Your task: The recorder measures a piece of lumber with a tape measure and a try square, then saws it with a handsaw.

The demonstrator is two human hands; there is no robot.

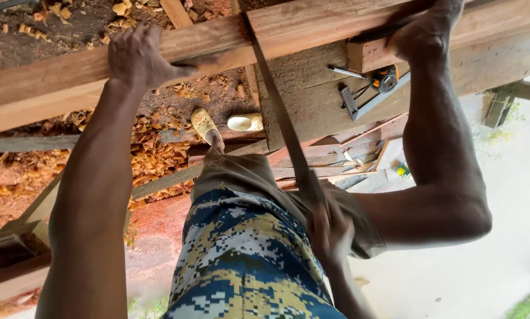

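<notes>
My left hand [138, 56] lies flat on a long reddish wooden plank [52, 88], fingers spread over its far edge. A handsaw [279, 112] runs from the plank's top edge down toward me. My right hand [330, 230], blurred, is shut on the saw's handle in front of my camouflage shirt [241, 260]. A third arm [442, 159] bends in from the right, apparently another person's. Its hand [424, 29] grips the plank where a small wooden block [374, 54] lies against it.
On the grey bench board [300, 88] under the plank lie a tape measure [386, 78], a metal square [368, 103] and a thin pencil-like tool [346, 72]. Wood shavings [152, 153], offcuts and a pale sandal [245, 122] cover the ground. A foot in a yellow sandal [203, 124] stands there.
</notes>
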